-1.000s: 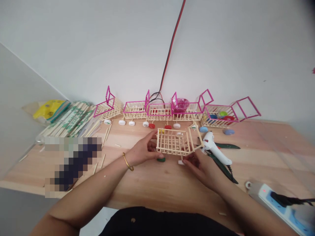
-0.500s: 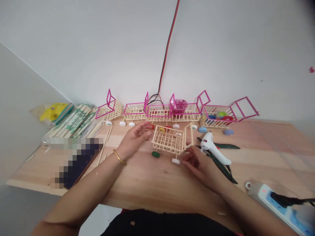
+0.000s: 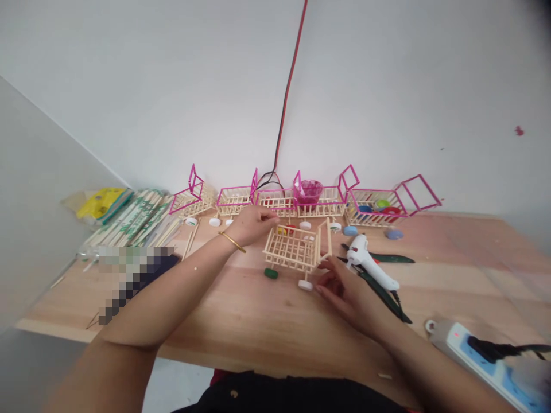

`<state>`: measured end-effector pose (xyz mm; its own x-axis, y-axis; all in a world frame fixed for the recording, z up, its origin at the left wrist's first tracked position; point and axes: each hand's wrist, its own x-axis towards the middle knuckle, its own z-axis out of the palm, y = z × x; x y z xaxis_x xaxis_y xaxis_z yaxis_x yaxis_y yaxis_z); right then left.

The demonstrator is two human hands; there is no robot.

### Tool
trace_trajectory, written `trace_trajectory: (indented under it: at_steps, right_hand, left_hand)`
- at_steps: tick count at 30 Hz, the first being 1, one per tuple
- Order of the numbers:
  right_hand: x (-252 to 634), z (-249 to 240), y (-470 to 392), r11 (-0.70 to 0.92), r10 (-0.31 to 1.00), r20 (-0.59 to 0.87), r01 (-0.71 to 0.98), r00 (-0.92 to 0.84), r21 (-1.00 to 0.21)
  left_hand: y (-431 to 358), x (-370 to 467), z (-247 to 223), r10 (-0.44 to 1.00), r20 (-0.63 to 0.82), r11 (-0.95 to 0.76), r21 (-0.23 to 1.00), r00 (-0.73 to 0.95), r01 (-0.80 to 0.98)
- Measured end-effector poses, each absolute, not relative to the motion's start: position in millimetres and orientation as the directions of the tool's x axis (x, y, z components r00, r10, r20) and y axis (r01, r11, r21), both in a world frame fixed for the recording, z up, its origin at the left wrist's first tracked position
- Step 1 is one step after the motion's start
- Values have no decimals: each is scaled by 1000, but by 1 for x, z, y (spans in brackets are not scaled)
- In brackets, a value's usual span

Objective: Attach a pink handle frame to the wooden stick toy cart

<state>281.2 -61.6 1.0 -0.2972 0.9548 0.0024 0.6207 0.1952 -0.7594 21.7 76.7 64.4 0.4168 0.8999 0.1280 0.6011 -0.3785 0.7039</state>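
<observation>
A small cart of bare wooden sticks (image 3: 290,249) stands mid-table. A green bottle cap (image 3: 271,273) and a white bottle cap (image 3: 305,285) serve as its front wheels. My left hand (image 3: 253,225), a gold bangle at its wrist, reaches past the cart's far left corner. Its fingers are bent downward together, and whatever they may hold is hidden. Beside the cart's handle and white wheel rests my right hand (image 3: 338,285), fingers loosely curved and apart, nothing seen in them. Behind the cart lie a yellow cap (image 3: 282,231) and a red cap (image 3: 291,229).
Several carts with pink rims (image 3: 275,201) line the wall, and a pink cup (image 3: 309,194) is among them. To the right are a white glue gun (image 3: 373,264), green-handled pliers (image 3: 391,258) and a power strip (image 3: 473,350). Packs of sticks (image 3: 133,218) lie left.
My left hand has moved right and away from me, from beside the cart to behind its far left corner, covering the red cap there. My right hand has hardly moved.
</observation>
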Motion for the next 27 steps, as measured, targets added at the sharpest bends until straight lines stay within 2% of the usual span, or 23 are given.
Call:
trace_trajectory:
  at_steps: [5,10,13,18,21,24,27]
  right_hand:
    - [282,4,-62,201,951,-5,628,-310,-752]
    - [283,5,-63,197,950,-17,644,-311,-739]
    - [283,4,-63,201,952,-9,644,-307,-738]
    - [284,3,-62,212,950,7,632,-311,-745]
    - [284,3,-62,214,951,14,624,-310,-751]
    - [284,3,-63,207,951,9,617,-308,-759]
    - [284,3,-63,217,950,15,625,-312,-750]
  left_hand:
    - [80,25,60,915,9,-274,746,403,607]
    - [82,30,52,937,11,-199,837,349,510]
    - [81,34,43,959,55,-170,897,279,407]
    - [72,30,37,979,191,-203,929,69,311]
    - [58,21,37,980,191,-197,940,50,279]
    - [44,10,31,986,159,-164,978,53,128]
    - [33,2,19,972,154,-139,986,177,-94]
